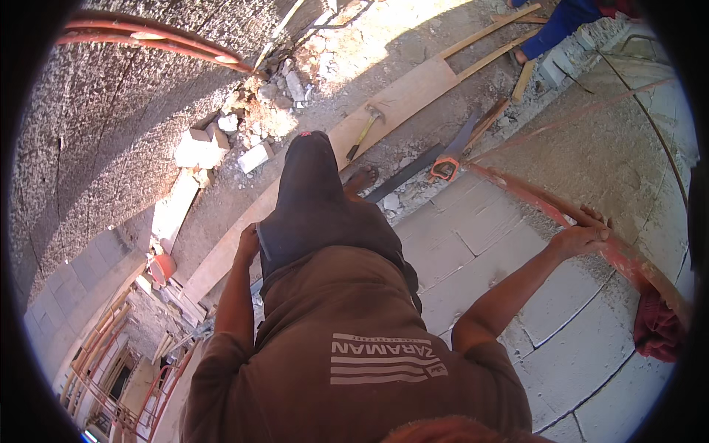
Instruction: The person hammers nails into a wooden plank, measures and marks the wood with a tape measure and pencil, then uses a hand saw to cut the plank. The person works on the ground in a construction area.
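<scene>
My right hand (582, 236) is wrapped around a worn red metal pole (550, 203) that runs along the pale block wall. My left hand (249, 242) rests at the side of my dark trousers (314, 192), by the pocket edge, its fingertips hidden. Ahead of my legs, a claw hammer (361, 136) with a yellow-green handle lies on a long wooden plank (406, 96). Right of it is a handsaw (446, 168) with an orange handle, beside a dark flat strip (405, 176). One bare foot (362, 179) shows beside the plank.
A dark red cloth (656, 325) hangs on the pole at right. Another person's blue-clad leg (550, 33) is at the far right. Broken blocks (201, 148) and rubble lie along the rough wall at left. An orange bowl-shaped object (160, 268) sits lower left, above scaffolding (148, 399).
</scene>
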Motion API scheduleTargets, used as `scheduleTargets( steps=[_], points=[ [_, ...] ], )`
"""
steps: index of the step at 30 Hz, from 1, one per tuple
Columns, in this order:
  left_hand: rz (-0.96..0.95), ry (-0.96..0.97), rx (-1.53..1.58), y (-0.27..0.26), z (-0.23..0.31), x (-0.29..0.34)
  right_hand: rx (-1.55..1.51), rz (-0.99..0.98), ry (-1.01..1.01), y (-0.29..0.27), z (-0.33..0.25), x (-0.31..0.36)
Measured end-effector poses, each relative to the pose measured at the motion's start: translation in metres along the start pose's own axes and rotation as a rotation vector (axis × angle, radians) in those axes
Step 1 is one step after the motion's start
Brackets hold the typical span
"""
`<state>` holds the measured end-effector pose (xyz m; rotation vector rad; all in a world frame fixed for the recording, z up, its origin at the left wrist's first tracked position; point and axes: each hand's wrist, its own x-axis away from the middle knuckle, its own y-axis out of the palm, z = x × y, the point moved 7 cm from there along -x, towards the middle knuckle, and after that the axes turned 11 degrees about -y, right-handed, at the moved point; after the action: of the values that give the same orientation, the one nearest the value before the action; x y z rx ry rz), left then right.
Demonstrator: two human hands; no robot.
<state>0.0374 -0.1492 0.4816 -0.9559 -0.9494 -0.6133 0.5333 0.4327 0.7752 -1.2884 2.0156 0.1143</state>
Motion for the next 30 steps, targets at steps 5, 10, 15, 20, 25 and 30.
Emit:
scheduleTargets(
  steps=[5, 10, 15, 20, 25, 30],
  points=[
    [0.077, 0.124, -0.01, 0.014, 0.008, -0.009, 0.128, -0.021, 0.036, 0.007, -0.008, 0.005],
    [0.133, 0.129, 0.144, 0.034, -0.032, -0.01, 0.133, -0.03, 0.045, 0.018, -0.013, 0.0],
    [0.148, 0.096, 0.212, 0.045, -0.098, 0.003, 0.139, -0.116, -0.074, 0.044, -0.02, -0.012],
    [0.106, -0.09, 0.484, 0.048, -0.156, 0.022, 0.146, -0.185, -0.164, 0.071, -0.028, -0.024],
    [0.107, -0.16, 0.62, 0.036, -0.184, 0.035, 0.156, -0.214, -0.246, 0.094, -0.052, -0.023],
    [0.135, -0.165, 0.776, 0.021, -0.213, 0.038, 0.152, -0.213, -0.275, 0.102, -0.076, -0.017]
  ],
)
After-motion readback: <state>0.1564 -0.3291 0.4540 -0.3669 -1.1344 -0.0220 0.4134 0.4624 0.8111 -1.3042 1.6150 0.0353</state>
